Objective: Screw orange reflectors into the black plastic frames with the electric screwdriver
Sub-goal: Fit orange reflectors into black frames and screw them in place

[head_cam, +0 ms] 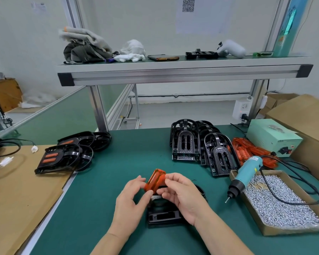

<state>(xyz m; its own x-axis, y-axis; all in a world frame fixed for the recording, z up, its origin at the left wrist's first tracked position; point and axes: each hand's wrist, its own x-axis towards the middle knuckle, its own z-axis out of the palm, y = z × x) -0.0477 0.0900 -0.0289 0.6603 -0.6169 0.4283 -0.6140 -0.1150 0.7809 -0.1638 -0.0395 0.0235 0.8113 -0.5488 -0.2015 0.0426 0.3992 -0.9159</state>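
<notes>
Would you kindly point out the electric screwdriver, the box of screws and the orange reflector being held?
electric screwdriver (pixel 248 172), head view, on its teal body.
box of screws (pixel 291 229), head view, on its near cardboard wall.
orange reflector (pixel 154 179), head view, on its bare top face between the fingers.

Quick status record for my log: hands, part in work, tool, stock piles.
left hand: pinches orange reflector
right hand: pinches the same reflector
black frame: on the mat under the hands, partly hidden
electric screwdriver: unheld, leaning on screw box
bare frames: stacked, far right
finished frames: left, on cardboard
loose reflectors: behind the screwdriver
</notes>
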